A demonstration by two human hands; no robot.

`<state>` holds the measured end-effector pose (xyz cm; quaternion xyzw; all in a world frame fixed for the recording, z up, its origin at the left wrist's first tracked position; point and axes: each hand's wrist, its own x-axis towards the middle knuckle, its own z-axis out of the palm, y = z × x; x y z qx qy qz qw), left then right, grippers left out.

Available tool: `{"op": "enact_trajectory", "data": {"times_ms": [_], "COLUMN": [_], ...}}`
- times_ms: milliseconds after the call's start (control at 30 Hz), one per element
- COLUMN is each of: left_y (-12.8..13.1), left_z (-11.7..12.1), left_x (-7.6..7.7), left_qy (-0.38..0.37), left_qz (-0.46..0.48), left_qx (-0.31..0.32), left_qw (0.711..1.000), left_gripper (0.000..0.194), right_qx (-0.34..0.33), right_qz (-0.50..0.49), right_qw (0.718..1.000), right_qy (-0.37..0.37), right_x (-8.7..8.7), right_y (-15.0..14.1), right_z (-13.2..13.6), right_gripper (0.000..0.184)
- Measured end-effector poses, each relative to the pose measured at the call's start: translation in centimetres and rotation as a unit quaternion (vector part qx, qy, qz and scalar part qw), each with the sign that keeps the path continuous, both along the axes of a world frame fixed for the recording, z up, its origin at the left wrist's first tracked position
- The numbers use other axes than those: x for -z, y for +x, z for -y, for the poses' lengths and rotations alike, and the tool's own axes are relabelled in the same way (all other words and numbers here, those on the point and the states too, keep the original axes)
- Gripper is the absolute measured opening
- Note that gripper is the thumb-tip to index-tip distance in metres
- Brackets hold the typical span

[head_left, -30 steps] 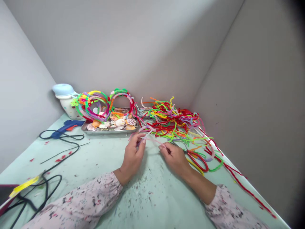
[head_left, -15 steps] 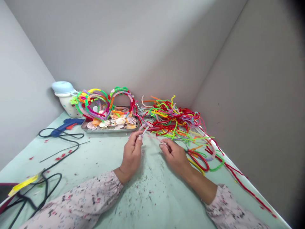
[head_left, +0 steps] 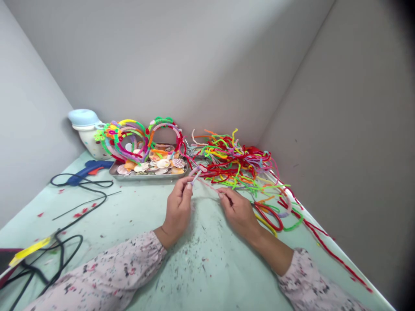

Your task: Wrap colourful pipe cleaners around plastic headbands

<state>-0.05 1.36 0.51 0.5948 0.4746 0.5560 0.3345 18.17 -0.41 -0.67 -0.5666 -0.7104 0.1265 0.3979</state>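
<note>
My left hand [head_left: 177, 210] rests on the pale green table [head_left: 136, 224] with thumb and fingers pinched on one end of a light pink pipe cleaner [head_left: 207, 185]. My right hand [head_left: 238, 211] lies a little to the right, its fingers closed on the other stretch of the same pipe cleaner. Just beyond both hands spreads a tangled heap of coloured pipe cleaners [head_left: 233, 164]. Red-handled scissors [head_left: 268, 214] lie right beside my right hand.
A metal tray of seashells [head_left: 152, 167] stands at the back, with pipe-cleaner headbands [head_left: 139, 138] leaning over it. A blue glue gun [head_left: 86, 169] and its black cable [head_left: 78, 216] lie left. A white jar with a blue lid [head_left: 86, 131] sits in the corner. Grey walls close in on three sides.
Both hands have lifted the pink pipe cleaner slightly and shifted a little away from me; the left pinch now sits higher. Nothing else has moved.
</note>
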Motion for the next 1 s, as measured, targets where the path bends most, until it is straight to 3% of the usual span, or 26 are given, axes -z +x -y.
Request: {"op": "enact_trajectory", "data": {"times_ms": [1000], "left_y": [0.08], "left_z": [-0.07], "left_x": [-0.17], "left_qy": [0.004], "left_qz": [-0.012], "left_qx": [0.011], "left_qw": [1.000], "left_gripper": [0.021], "right_qx": [-0.033], "right_qz": [0.001], "right_qw": [0.999], "right_qy": [0.025], "right_x": [0.00], "right_y": [0.03], "right_z": [0.26], "right_gripper": [0.022]}}
